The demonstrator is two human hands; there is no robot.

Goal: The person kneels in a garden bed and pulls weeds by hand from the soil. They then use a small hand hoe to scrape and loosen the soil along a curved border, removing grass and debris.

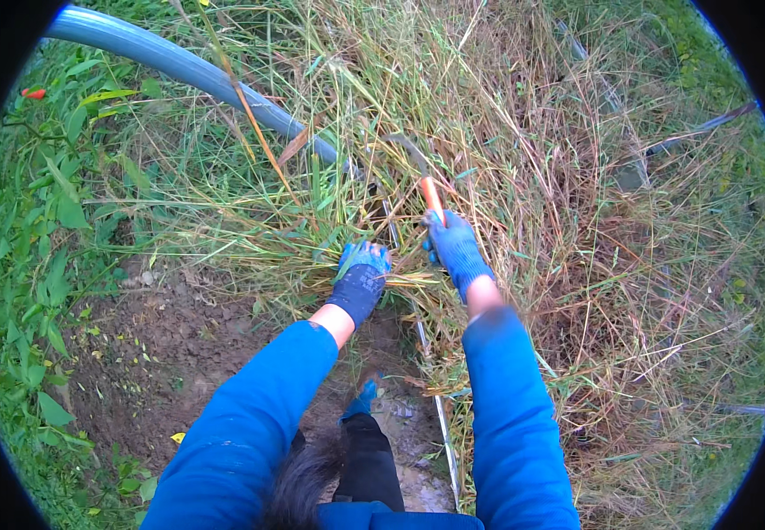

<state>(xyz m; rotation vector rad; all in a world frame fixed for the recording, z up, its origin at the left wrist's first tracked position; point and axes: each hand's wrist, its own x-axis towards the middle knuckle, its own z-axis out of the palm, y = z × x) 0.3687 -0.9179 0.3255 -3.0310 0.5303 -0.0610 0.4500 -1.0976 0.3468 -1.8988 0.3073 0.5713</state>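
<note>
Both hands wear blue work gloves. My left hand point(361, 268), low at the centre, is closed around a bundle of long grass stalks point(290, 248); cut-looking ends stick out to its right, and leafy tops spread to its left. To the right and a little higher, my right hand point(452, 242) grips the orange handle of a sickle point(430, 193). The sickle's curved blade reaches up and left into standing grass point(415, 99), so part of it is hard to make out.
A thick grey-blue pipe point(184, 63) arcs from upper left down to the grass ahead of me. Muddy soil point(157, 358) lies left of my legs. A thin metal rail point(445, 430) runs beside my foot. Leafy plants with red fruit point(35, 93) line the left; dry grass tangles fill the right.
</note>
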